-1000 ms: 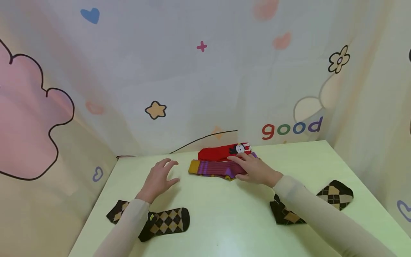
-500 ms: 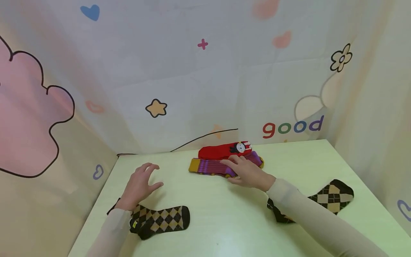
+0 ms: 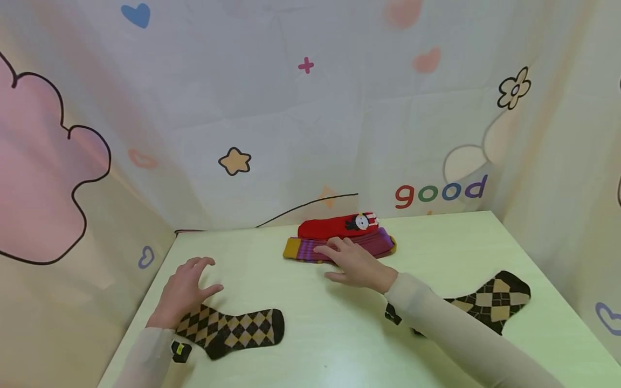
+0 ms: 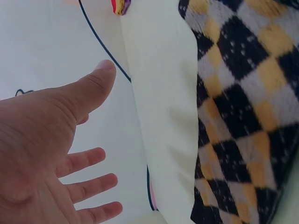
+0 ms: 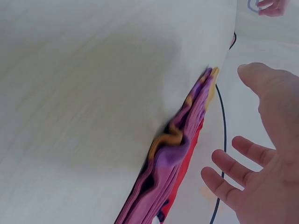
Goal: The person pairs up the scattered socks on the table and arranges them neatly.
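Note:
My left hand (image 3: 180,292) hovers with spread, slightly bent fingers over the left part of a black, tan and grey argyle sock (image 3: 247,330). In the left wrist view nothing lies between its thumb and fingers, and the argyle sock (image 4: 247,93) fills the right side. My right hand (image 3: 358,264) reaches in front of a folded purple-striped sock pair (image 3: 378,245) with mustard ends, covering part of it in the head view. The right wrist view has that hand's fingers apart and holding nothing, beside the purple-striped pair (image 5: 173,154).
Behind the purple pair lies a red sock pair (image 3: 322,228) with a cartoon face. Another argyle sock (image 3: 499,299) lies at the right, partly under the right forearm. Printed cloth (image 3: 291,108) hangs behind the pale table (image 3: 330,345). Small black devices sit at both wrists.
My left hand has moved left and toward me, over the left argyle sock. My right hand has slid left along the purple-striped pair, uncovering its right end. The socks stay in place.

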A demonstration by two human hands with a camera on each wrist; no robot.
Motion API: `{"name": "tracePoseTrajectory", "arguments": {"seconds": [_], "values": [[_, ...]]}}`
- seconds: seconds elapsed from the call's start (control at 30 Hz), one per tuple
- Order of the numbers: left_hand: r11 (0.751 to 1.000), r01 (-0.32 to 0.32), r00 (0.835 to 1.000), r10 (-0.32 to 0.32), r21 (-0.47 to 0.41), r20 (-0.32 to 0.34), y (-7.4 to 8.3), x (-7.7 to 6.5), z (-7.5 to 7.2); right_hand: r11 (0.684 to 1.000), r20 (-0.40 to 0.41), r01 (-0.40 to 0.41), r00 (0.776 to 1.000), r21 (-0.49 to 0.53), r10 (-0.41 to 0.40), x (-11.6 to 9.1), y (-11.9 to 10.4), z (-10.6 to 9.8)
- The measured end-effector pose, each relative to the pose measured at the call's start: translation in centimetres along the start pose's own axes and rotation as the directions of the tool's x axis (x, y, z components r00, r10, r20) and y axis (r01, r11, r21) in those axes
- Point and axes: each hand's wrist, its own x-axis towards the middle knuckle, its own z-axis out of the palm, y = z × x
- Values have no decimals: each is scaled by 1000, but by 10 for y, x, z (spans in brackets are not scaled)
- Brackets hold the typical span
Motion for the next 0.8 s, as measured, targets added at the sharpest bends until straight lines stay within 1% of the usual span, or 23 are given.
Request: {"name": "tracePoseTrajectory", "arguments": {"seconds": [0.17, 0.27, 0.37, 0.5, 0.67, 0.73, 0.8], "values": [[997, 76, 996, -77, 12, 36, -7, -8, -7, 1000, 0, 18, 1000, 4, -18, 7, -11, 5], [993, 114, 991, -115, 20, 70, -11, -13, -11, 999, -18, 41, 999, -10, -41, 10, -16, 8], [989, 143, 983, -146, 38, 111, -16, -19, -12, 999, -20, 51, 999, -12, -51, 13, -23, 12], [984, 169, 972, -176, 53, 158, -23, -24, -11, 998, -6, 57, 998, -3, -57, 16, -33, 18], [981, 184, 966, -192, 62, 172, -30, -29, -10, 997, 6, 79, 997, 11, -79, 22, -46, 21], [978, 199, 960, -207, 63, 188, -32, -31, -11, 996, 18, 88, 996, 7, -88, 25, -51, 22], [974, 219, 950, -228, 64, 213, -34, -32, -11, 995, 32, 95, 995, -3, -95, 28, -56, 23]]}}
